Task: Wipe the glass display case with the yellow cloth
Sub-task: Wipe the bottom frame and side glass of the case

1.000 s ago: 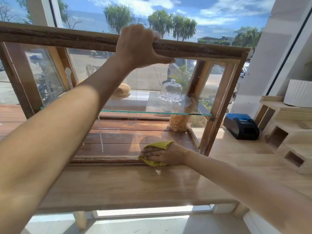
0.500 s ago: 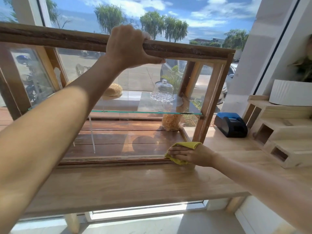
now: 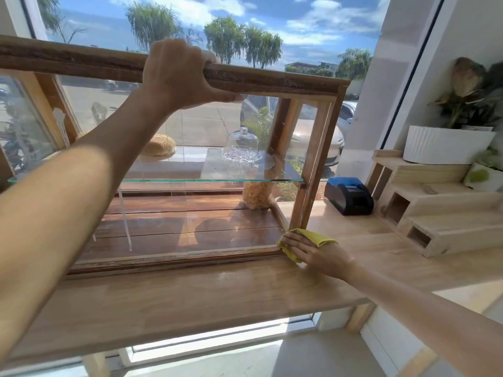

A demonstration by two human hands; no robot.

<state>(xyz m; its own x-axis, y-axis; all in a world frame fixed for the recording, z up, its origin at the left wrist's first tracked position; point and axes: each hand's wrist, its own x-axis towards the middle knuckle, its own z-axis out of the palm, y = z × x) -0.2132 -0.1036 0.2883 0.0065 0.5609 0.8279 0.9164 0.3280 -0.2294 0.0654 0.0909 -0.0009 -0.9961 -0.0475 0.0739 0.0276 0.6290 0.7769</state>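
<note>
Head view: the left hand (image 3: 179,74) curls over the top rail of the case (image 3: 272,80), fingers wrapped round the dark wood and thumb pressed to the underside, against the glass edge. The right hand (image 3: 310,251) lies flat, fingers straight and together, pressing the cloth (image 3: 318,238) down at the case's lower right corner, where the bottom rail meets the right post. The yellow cloth is folded; part of it sticks out beyond the fingers toward the post and part shows under the fingertips at the left. It touches the foot of the post and lies on the counter (image 3: 190,297).

The case is a wood frame with glass panes, standing on the pale counter before a big window. Inside, a glass shelf (image 3: 212,180) runs across the middle. On the shelf sit a glass dome (image 3: 241,145) on a cut-glass base and, to its left, a loaf (image 3: 159,148). Below the shelf, at the back right of the dark wooden floor, stands a jar (image 3: 255,195) of pale yellow contents.

Right of the case on the counter sits a black and blue printer (image 3: 348,195). Beyond it a stepped wooden stand (image 3: 441,210) carries a white ribbed pot (image 3: 443,144) with a plant (image 3: 473,93).
</note>
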